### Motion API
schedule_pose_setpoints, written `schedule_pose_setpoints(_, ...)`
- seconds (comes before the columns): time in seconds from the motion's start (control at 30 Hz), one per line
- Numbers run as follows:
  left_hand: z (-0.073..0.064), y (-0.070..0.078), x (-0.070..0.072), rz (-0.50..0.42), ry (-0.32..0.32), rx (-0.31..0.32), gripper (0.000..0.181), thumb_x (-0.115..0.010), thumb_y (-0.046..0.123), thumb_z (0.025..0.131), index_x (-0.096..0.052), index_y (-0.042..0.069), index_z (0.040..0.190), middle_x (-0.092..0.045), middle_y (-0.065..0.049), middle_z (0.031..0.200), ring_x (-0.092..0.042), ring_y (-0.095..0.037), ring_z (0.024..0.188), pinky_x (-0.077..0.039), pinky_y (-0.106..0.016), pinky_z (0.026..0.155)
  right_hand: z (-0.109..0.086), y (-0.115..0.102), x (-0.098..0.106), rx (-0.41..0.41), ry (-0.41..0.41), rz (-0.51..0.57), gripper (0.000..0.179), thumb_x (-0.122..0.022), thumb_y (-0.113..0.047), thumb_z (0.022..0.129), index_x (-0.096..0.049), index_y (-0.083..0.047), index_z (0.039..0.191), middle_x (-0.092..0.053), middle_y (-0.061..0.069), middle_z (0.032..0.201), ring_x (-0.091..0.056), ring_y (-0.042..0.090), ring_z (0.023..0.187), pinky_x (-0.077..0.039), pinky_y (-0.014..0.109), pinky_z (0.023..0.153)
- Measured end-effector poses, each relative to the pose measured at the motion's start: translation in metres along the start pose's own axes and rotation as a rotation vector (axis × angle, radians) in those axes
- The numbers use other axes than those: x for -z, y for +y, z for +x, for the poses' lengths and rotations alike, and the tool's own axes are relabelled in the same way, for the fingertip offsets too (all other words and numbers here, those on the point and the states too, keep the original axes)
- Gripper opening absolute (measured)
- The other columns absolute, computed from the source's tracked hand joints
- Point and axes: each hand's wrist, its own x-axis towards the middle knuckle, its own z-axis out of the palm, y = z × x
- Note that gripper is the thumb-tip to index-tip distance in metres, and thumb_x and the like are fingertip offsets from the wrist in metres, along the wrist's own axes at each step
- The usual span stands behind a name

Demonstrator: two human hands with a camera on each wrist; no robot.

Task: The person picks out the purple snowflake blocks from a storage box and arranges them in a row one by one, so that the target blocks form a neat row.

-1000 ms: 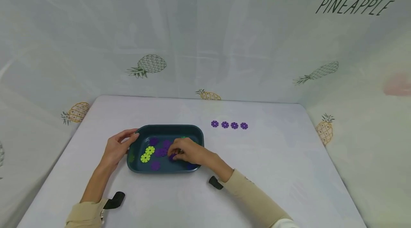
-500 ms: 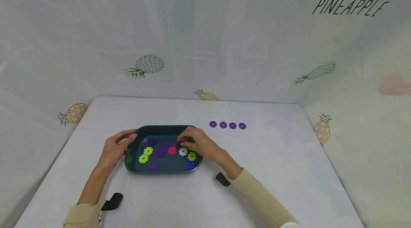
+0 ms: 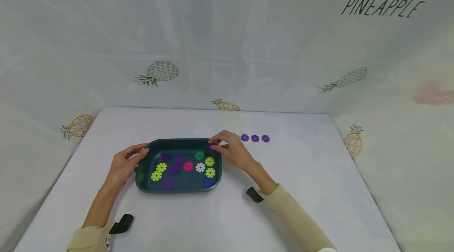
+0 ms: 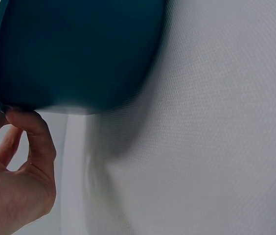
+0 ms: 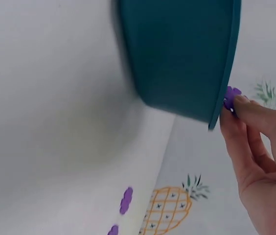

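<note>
My left hand [image 3: 121, 165] grips the left end of a dark teal tray [image 3: 181, 148], its thumb on the rim and fingers beneath, as the left wrist view shows. My right hand [image 3: 235, 153] is at the tray's far right corner. Between thumb and fingers it pinches a purple flower-shaped plastic disc [image 5: 231, 99], level with the rim. Inside the tray lie several more discs: yellow ones [image 3: 210, 172], a pink one [image 3: 188, 166], a white one [image 3: 200, 167], a green one [image 3: 200, 155], a blue one [image 3: 207, 183] and several purple ones [image 3: 168, 183].
Beyond the tray's right side, several purple discs [image 3: 255, 138] stand in a row on the white table [image 3: 301, 157]; the leftmost is partly hidden by my right hand. A pineapple-print curtain [image 3: 198, 47] hangs behind the table's far edge.
My right hand has risen from the tray's middle to its far right corner, carrying a purple disc. Discs it had covered now show. My left hand keeps its grip on the tray.
</note>
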Motion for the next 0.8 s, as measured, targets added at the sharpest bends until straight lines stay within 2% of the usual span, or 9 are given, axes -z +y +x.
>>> schedule_pose_setpoints(0.23, 0.0, 0.0, 0.0, -0.001, -0.003, 0.004, 0.058, -0.064, 0.045, 0.101, -0.059, 0.002, 0.141, -0.056, -0.013, 0.13, -0.063, -0.004, 0.089, -0.058, -0.025, 0.072, -0.003, 0.011, 0.016, -0.023, 0.148, -0.066, 0.017, -0.077, -0.003, 0.091, -0.076, -0.005, 0.108, -0.07, 0.005, 0.102, -0.069, 0.017, 0.093, -0.059, 0.028, 0.081)
schedule_pose_setpoints(0.5, 0.0, 0.0, 0.0, -0.001, -0.006, 0.009, 0.059, -0.064, 0.045, 0.101, -0.058, 0.003, 0.142, -0.056, -0.013, 0.131, -0.062, -0.001, 0.091, -0.058, -0.024, 0.073, -0.012, 0.026, 0.033, -0.068, 0.238, -0.096, 0.017, -0.077, -0.005, 0.092, -0.076, -0.006, 0.109, -0.07, 0.006, 0.102, -0.068, 0.018, 0.094, -0.06, 0.033, 0.084)
schedule_pose_setpoints(0.8, -0.002, 0.002, 0.001, 0.004, 0.0, 0.018, 0.06, -0.064, 0.046, 0.101, -0.059, 0.003, 0.142, -0.056, -0.013, 0.132, -0.063, -0.006, 0.094, -0.058, -0.025, 0.074, -0.023, 0.044, 0.052, -0.103, 0.328, -0.119, 0.018, -0.078, -0.002, 0.091, -0.075, -0.004, 0.108, -0.07, 0.008, 0.102, -0.069, 0.023, 0.093, -0.061, 0.04, 0.078)
